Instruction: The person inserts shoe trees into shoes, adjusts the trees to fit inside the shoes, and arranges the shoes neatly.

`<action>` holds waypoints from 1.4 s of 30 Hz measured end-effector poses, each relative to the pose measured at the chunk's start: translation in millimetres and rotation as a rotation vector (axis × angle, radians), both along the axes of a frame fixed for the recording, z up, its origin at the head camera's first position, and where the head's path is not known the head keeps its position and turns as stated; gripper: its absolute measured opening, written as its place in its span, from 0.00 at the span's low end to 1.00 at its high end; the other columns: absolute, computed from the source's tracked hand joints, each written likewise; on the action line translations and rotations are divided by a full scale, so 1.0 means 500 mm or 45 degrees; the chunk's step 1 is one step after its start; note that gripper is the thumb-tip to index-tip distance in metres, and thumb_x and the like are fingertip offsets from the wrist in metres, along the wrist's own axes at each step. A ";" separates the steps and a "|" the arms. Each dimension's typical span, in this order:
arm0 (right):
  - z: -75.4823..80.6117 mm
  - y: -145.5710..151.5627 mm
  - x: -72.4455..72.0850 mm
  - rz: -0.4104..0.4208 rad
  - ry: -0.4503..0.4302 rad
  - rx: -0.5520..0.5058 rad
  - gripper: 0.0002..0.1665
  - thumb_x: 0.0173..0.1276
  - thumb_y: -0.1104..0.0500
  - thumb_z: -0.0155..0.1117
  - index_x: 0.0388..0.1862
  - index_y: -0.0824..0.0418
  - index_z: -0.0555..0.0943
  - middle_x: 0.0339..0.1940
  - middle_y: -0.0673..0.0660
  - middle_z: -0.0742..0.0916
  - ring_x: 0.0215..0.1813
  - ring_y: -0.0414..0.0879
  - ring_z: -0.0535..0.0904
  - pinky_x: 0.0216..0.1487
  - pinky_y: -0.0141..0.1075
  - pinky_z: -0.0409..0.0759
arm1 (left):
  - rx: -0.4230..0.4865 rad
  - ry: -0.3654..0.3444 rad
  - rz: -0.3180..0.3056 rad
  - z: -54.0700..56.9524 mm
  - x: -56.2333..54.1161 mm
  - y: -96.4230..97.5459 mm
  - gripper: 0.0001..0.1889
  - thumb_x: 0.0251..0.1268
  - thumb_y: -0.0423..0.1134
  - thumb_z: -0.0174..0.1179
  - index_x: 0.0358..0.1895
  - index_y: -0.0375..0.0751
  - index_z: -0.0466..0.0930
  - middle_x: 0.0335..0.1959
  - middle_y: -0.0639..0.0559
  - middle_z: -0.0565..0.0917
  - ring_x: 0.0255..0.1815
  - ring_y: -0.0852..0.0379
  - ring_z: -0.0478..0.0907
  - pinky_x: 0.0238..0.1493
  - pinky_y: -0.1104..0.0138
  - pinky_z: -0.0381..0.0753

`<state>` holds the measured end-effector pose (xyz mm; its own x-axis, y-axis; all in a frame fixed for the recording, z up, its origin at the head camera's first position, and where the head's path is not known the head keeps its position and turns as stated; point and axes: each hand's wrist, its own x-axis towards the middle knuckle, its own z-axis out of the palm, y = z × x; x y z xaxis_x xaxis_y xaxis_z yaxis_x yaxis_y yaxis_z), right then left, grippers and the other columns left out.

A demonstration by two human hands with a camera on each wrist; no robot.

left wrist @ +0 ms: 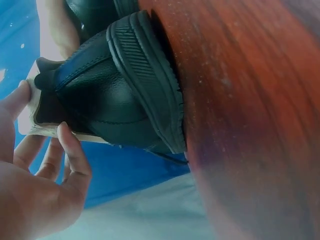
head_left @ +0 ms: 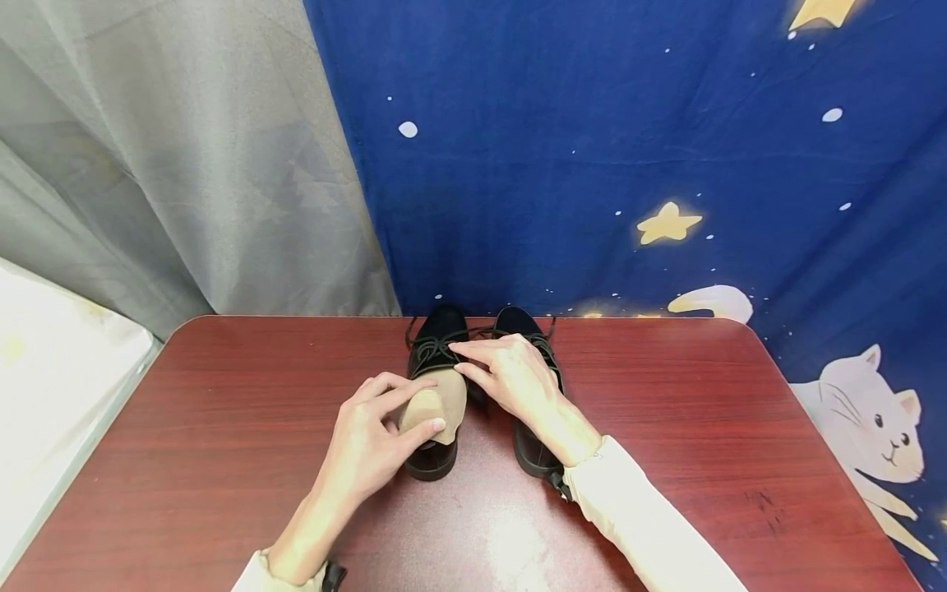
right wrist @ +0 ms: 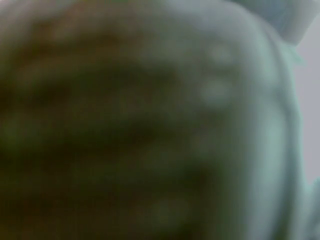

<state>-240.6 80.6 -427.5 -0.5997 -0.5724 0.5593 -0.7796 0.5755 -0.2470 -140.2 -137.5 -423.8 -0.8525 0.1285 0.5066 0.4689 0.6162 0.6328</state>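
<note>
Two black lace-up shoes stand side by side, the left shoe [head_left: 432, 465] and the right shoe [head_left: 534, 454], toes toward the curtain. A beige, flat, bendy piece [head_left: 453, 403] fills the left shoe's opening; in the left wrist view its pale edge [left wrist: 31, 107] sticks out past the heel collar. My left hand [head_left: 362, 440] holds this beige piece by its edges, thumb on one side and fingers on the other. With thumb and index fingertips, my right hand [head_left: 518, 378] pinches the left shoe near its laces [head_left: 432, 352], its forearm passing over the right shoe. The right wrist view is too blurred to read.
The shoes stand on a reddish-brown wooden table [head_left: 666, 427], their toes at its far edge. Behind it hang a blue curtain [head_left: 533, 164] with stars and a cat, and a grey curtain [head_left: 207, 164]. A white surface [head_left: 52, 395] lies beyond the table's left edge.
</note>
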 end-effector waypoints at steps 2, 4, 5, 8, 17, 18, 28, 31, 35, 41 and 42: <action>0.000 -0.001 0.000 0.006 0.002 0.000 0.17 0.68 0.52 0.69 0.55 0.51 0.87 0.48 0.46 0.89 0.45 0.37 0.86 0.51 0.38 0.80 | -0.005 0.008 0.006 -0.002 -0.002 0.001 0.24 0.48 0.47 0.78 0.53 0.55 0.87 0.38 0.67 0.79 0.30 0.65 0.69 0.24 0.78 0.69; 0.000 -0.001 -0.001 0.007 0.003 0.002 0.17 0.68 0.52 0.69 0.55 0.51 0.87 0.48 0.46 0.89 0.45 0.37 0.86 0.51 0.37 0.80 | -0.006 0.019 0.008 -0.003 -0.003 0.001 0.24 0.48 0.47 0.78 0.53 0.55 0.87 0.38 0.66 0.79 0.30 0.65 0.69 0.25 0.78 0.68; 0.000 -0.001 -0.001 0.008 0.001 0.002 0.17 0.68 0.52 0.69 0.55 0.51 0.87 0.48 0.46 0.89 0.45 0.37 0.86 0.50 0.37 0.80 | -0.006 0.023 0.008 -0.003 -0.004 0.001 0.24 0.48 0.47 0.78 0.53 0.55 0.87 0.38 0.66 0.79 0.30 0.65 0.69 0.25 0.78 0.68; 0.002 0.000 -0.001 0.000 -0.005 0.005 0.17 0.68 0.52 0.69 0.55 0.50 0.87 0.48 0.45 0.89 0.45 0.37 0.86 0.50 0.36 0.81 | -0.004 0.027 0.008 -0.003 -0.007 0.001 0.24 0.48 0.47 0.78 0.53 0.55 0.87 0.38 0.66 0.80 0.30 0.64 0.70 0.25 0.78 0.69; 0.004 0.000 -0.002 0.007 -0.007 0.002 0.17 0.68 0.52 0.69 0.55 0.51 0.87 0.48 0.45 0.89 0.45 0.37 0.86 0.49 0.36 0.81 | 0.004 0.048 0.007 -0.009 -0.014 -0.002 0.23 0.49 0.48 0.78 0.52 0.56 0.87 0.38 0.66 0.80 0.30 0.65 0.70 0.26 0.79 0.69; 0.004 -0.001 -0.002 0.008 -0.007 0.000 0.17 0.68 0.52 0.69 0.55 0.51 0.87 0.48 0.45 0.89 0.45 0.38 0.86 0.49 0.36 0.81 | 0.008 0.056 0.004 -0.010 -0.016 -0.002 0.23 0.48 0.47 0.78 0.51 0.55 0.88 0.38 0.65 0.80 0.30 0.65 0.70 0.26 0.79 0.69; 0.003 0.002 0.000 0.001 -0.017 0.007 0.17 0.68 0.52 0.69 0.55 0.51 0.87 0.49 0.45 0.89 0.46 0.37 0.86 0.51 0.37 0.80 | -0.097 -0.058 -0.023 0.006 -0.011 -0.014 0.25 0.54 0.49 0.75 0.58 0.55 0.84 0.47 0.68 0.82 0.32 0.68 0.74 0.30 0.74 0.78; 0.002 0.004 0.000 0.007 -0.016 -0.004 0.17 0.67 0.53 0.69 0.55 0.51 0.87 0.48 0.46 0.89 0.46 0.37 0.86 0.50 0.37 0.81 | -0.062 -0.117 -0.087 0.012 -0.010 -0.025 0.27 0.56 0.44 0.75 0.61 0.53 0.82 0.50 0.65 0.83 0.35 0.68 0.78 0.34 0.72 0.82; 0.002 0.003 -0.001 0.018 -0.008 -0.014 0.17 0.67 0.53 0.69 0.54 0.52 0.87 0.48 0.46 0.89 0.46 0.38 0.86 0.50 0.37 0.81 | 0.020 -0.151 -0.216 0.016 -0.013 -0.044 0.30 0.55 0.36 0.75 0.64 0.52 0.80 0.54 0.61 0.83 0.39 0.65 0.82 0.38 0.71 0.84; 0.001 0.002 -0.002 0.018 -0.004 -0.015 0.17 0.67 0.53 0.69 0.54 0.52 0.87 0.48 0.46 0.89 0.45 0.38 0.86 0.49 0.37 0.81 | 0.077 -0.148 -0.445 0.023 -0.018 -0.062 0.32 0.55 0.28 0.73 0.66 0.46 0.77 0.61 0.54 0.81 0.49 0.58 0.83 0.44 0.66 0.84; 0.002 0.002 -0.002 0.018 -0.004 -0.016 0.17 0.67 0.53 0.69 0.54 0.52 0.87 0.48 0.46 0.89 0.45 0.38 0.86 0.49 0.37 0.81 | 0.090 -0.158 -0.473 0.024 -0.019 -0.063 0.32 0.55 0.28 0.72 0.66 0.45 0.77 0.61 0.53 0.80 0.49 0.58 0.83 0.44 0.66 0.84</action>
